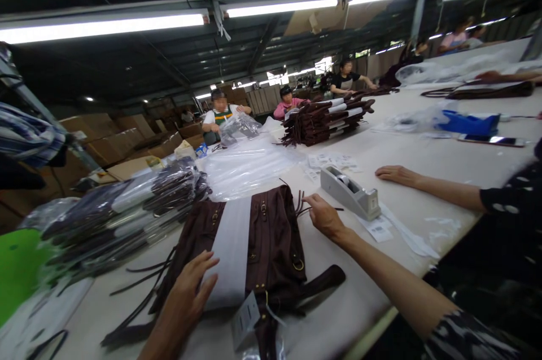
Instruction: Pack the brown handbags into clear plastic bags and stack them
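Note:
A dark brown bag (276, 236) lies folded on the table, with a wide white paper band (232, 236) around its middle. My left hand (195, 284) is open over the bag's near left part, fingers apart beside the band. At the bag's far right corner, my right hand (324, 214) has its fingers curled together at thin dark cords (298, 202); its exact grip is partly hidden. A white hang tag (245, 317) hangs at the bag's near edge, by a brown strap (324, 281). More thin straps (144, 275) trail off the left side.
A grey tape dispenser (351, 191) stands right of the bag. A co-worker's hand (398, 175) rests flat beyond it. Plastic-wrapped bags (127, 207) are piled at left, clear plastic sleeves (249, 165) behind. Farther back are stacked brown bags (326, 117) and several people.

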`<state>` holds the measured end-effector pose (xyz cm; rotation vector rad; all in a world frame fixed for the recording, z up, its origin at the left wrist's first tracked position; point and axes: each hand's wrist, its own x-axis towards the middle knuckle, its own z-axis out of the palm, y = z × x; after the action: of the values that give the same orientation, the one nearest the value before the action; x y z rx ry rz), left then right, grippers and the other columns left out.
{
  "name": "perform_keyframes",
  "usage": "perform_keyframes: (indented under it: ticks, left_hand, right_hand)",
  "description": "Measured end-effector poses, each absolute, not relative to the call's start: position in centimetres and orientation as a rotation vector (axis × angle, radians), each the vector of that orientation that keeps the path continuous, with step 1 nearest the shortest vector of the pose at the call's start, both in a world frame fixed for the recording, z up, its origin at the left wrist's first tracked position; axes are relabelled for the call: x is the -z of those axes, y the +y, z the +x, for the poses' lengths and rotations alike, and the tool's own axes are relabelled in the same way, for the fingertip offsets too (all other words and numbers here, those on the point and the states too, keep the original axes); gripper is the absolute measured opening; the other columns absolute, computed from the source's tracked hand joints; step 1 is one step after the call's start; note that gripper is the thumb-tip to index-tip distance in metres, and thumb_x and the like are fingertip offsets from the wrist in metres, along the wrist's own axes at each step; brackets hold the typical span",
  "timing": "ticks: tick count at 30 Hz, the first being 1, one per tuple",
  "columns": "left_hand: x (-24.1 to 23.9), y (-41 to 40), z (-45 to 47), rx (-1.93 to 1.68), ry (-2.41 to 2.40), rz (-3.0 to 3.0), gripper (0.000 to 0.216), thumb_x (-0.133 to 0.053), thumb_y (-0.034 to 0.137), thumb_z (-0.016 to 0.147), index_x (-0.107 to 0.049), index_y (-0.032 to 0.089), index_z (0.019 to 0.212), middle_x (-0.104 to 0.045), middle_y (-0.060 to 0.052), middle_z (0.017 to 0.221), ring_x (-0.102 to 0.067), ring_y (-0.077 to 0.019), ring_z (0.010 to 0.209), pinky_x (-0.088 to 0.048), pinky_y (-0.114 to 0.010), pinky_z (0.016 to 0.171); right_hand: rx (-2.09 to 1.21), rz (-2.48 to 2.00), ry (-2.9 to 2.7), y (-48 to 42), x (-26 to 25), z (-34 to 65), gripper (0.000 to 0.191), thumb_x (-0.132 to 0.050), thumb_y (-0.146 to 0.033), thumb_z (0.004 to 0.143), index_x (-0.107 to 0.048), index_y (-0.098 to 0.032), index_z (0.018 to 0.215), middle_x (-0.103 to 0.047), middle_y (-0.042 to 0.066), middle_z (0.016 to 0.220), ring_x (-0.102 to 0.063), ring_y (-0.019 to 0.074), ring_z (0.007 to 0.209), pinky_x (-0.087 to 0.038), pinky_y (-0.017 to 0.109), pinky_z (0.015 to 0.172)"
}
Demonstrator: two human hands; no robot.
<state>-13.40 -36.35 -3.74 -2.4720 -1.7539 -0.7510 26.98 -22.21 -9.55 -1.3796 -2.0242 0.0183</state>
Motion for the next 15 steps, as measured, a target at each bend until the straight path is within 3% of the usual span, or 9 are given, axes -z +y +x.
perform_keyframes:
  ticks: [3,5,10,15]
  left_hand:
    - [0.4,-34.6,-5.2,0.83,-1.793,-2.517,0.031,-0.048,0.042,0.092,-0.068,0.025,0.109,-0.068,-0.008,0.114,-0.063,-0.025,0.11,-0.049,-0.041,0.099]
    - [-0.6,-33.0,0.1,0.739,-1.904,-2.577,0.03,-0.048,0.038,0.093,-0.064,0.024,0.113,-0.067,-0.008,0.115,-0.063,-0.0237,0.108,-0.048,-0.036,0.096]
    - [1.0,-28.4,8.2,0.447,-2.109,-2.594,0.07,-0.065,0.042,0.078,-0.044,0.015,0.138,-0.059,-0.017,0.128,-0.059,-0.0325,0.116,-0.046,-0.037,0.094]
    - [3.0,-26.6,9.6,0.364,-2.21,-2.564,0.056,-0.056,0.014,0.075,-0.047,0.009,0.131,-0.063,-0.023,0.121,-0.063,-0.0347,0.109,-0.046,-0.042,0.09]
  right_hand:
    - [0.011,-1.233,-2.376,-21.8,9.0,26.9,0.071,-0.048,0.003,0.073,-0.051,-0.026,0.137,-0.044,0.008,0.147,-0.053,0.0216,0.124,-0.047,0.032,0.099]
    - [0.057,-1.162,-2.63,-21.2,8.4,26.0,0.068,-0.053,-0.002,0.077,-0.049,-0.027,0.14,-0.038,0.01,0.151,-0.054,0.0243,0.122,-0.049,0.035,0.097]
    - [0.097,-1.31,-2.701,-19.3,6.9,23.0,0.026,-0.049,-0.015,0.09,-0.069,-0.014,0.107,-0.06,0.017,0.119,-0.063,0.0265,0.1,-0.052,0.037,0.082]
    - [0.017,-1.567,-2.572,-19.3,6.6,22.6,0.026,-0.046,-0.008,0.091,-0.072,-0.01,0.094,-0.064,0.02,0.109,-0.061,0.0308,0.105,-0.047,0.045,0.088]
